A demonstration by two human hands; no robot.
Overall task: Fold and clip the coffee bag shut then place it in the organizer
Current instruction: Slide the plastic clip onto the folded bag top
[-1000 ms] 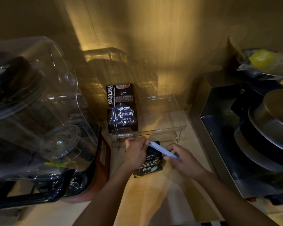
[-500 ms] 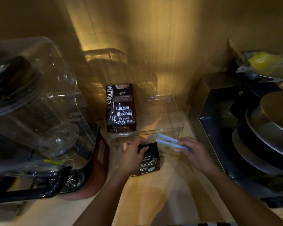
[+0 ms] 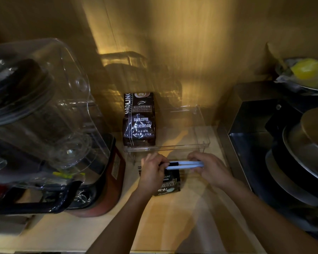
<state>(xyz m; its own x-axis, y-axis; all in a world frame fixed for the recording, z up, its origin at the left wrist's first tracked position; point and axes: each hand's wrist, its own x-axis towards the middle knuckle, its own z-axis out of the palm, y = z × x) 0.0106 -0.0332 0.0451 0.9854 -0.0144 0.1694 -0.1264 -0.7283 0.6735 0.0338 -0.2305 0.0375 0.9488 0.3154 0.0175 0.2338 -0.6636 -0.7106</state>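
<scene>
A small dark coffee bag [image 3: 168, 186] lies on the wooden counter just in front of the clear plastic organizer [image 3: 203, 143]. My left hand [image 3: 151, 171] grips the bag's folded top. A long white clip [image 3: 185, 165] lies level across that fold, its jaws slightly apart, with a strip of the dark fold between them. My right hand [image 3: 212, 168] pinches the clip's right end. A larger dark coffee bag [image 3: 139, 119] stands upright in the left side of the organizer.
A blender with a clear jug [image 3: 44, 114] on a red base [image 3: 106, 180] stands close on the left. To the right are a metal box [image 3: 246, 110] and stacked pans [image 3: 305, 154]. A wooden wall rises behind the organizer.
My right hand has swung the clip from a slant to level across the bag's fold and slid it over the fold. My left hand has stayed on the bag's top.
</scene>
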